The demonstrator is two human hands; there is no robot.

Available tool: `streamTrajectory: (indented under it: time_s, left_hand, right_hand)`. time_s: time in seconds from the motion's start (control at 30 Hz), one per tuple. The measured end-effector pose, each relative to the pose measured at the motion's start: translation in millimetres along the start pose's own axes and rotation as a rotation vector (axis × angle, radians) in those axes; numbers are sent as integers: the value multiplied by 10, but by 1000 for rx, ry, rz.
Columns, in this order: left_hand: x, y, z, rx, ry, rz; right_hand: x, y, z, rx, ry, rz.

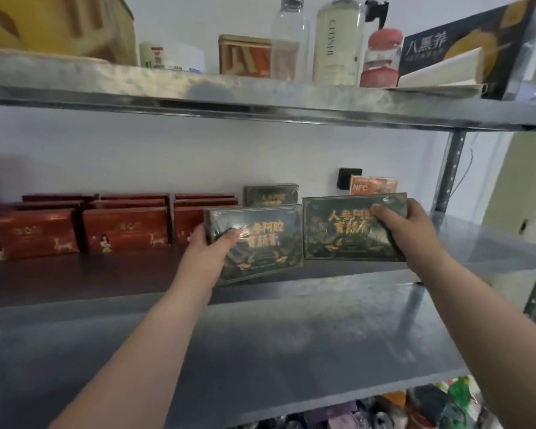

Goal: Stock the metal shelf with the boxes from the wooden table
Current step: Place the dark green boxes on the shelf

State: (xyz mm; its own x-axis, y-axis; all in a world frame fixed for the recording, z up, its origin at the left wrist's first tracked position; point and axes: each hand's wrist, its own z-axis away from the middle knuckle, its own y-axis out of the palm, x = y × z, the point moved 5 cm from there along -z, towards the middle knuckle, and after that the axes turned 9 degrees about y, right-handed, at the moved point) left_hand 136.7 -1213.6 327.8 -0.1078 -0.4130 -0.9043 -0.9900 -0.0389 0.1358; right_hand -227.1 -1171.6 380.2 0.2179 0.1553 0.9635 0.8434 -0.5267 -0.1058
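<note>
- Far left, the red boxes point(28, 233) stood in rows on the metal shelf point(291, 335), fronts out.
- The left hand point(211, 243) gripped the left green box point(260, 243) by its left edge, thumb across the printed front. The box sat just right of the red rows, tipped a little out of level.
- The smart play, I'd judge, was to settle its bottom edge flat first, then slide it back towards the green box behind point(271, 195).
- The right hand point(403, 227) gripped the right green box point(353, 227) near its upper right, thumb on the front. This box stood upright just beside its twin, in front of an orange box point(373, 184).
- Both held boxes faced forward with their titles upright, long axis running left to right along the shelf.
</note>
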Motion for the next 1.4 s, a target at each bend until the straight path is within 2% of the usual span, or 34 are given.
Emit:
streamTrajectory:
  time_s: [0.17,0.4,0.67,0.83,0.93,1.03,1.1,1.2,1.3,1.4]
  left_hand:
    - [247,486,-266,18,31,-138]
    - [385,1059,-771,75,174,-378]
    - [498,1501,-1228,42,241,-813]
    - [450,1548,-1420,-16,262,-1177]
    - [409,1688,-1441,-6,325,-1476]
    - [477,2024,-1398,132,407,-1663]
    - [560,2193,-1395,178,409,-1755]
    - [621,2240,-1454,148,437,-1805]
    - [701,2182,-1520,135,512,-1800]
    - [778,2134,-1563,109,557,-1772]
  right_hand:
    - [-259,-46,-347,-67,-13,-3]
    - [-534,-111,-1116,-78,-43,54]
    - [-757,-67,-2162,78,-111,310]
    - [-873,6,-2622,257,-170,382]
    - [-819,100,-2776,326,-324,545]
    - [-723,208,-2862,389,-523,724]
    - [-678,299,-2879,373,-661,908]
    - [-642,495,-2845,290,-868,1227]
    - [-652,644,-2880,252,-891,1349]
    - [-702,758,-2989,245,-851,1342]
